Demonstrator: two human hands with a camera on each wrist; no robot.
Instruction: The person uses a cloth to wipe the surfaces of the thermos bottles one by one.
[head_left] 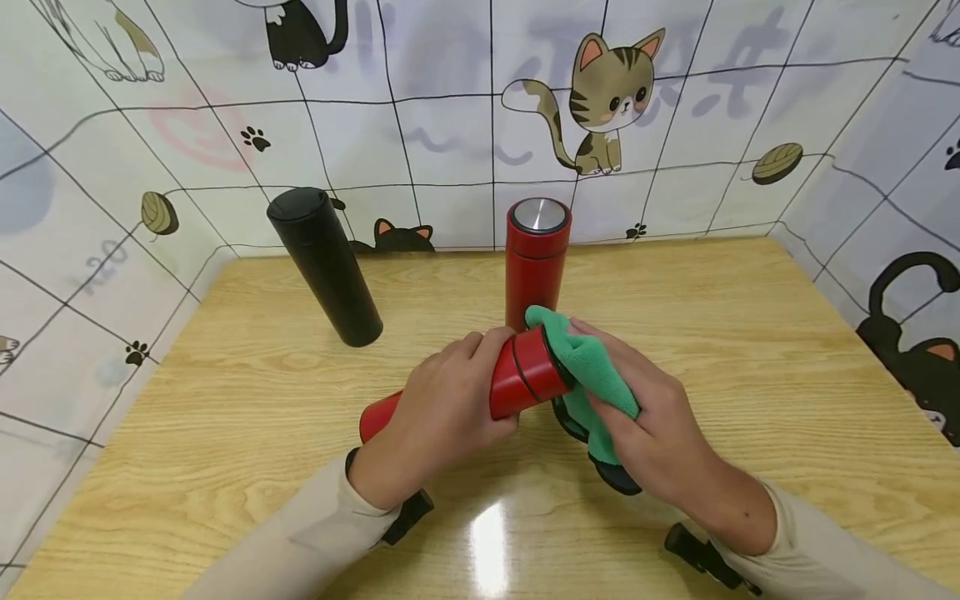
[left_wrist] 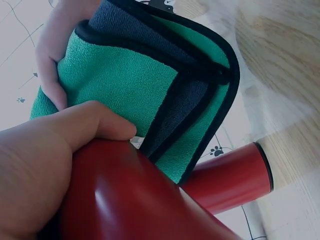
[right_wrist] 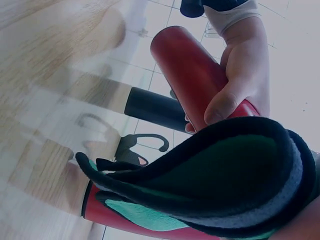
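Observation:
My left hand [head_left: 448, 396] grips a red thermos flask [head_left: 528, 373] round its body, tilted with its lid end up and to the right. In my right hand [head_left: 660, 417] is a green cloth [head_left: 596, 367] with dark edging and a grey reverse side, bunched against the flask's lid end and covering its top. From the left wrist view, the cloth [left_wrist: 125, 75] hangs folded beyond the left thumb. The right wrist view shows the left fingers around the flask [right_wrist: 187, 70], with the cloth [right_wrist: 230, 175] looped close in front.
A second red thermos [head_left: 536, 258] with a silver-topped lid stands upright behind the hands. Farther left, a black thermos [head_left: 326, 267] stands on the wooden table [head_left: 712, 308]. Cat-patterned white panels [head_left: 450, 142] enclose the table's back and sides.

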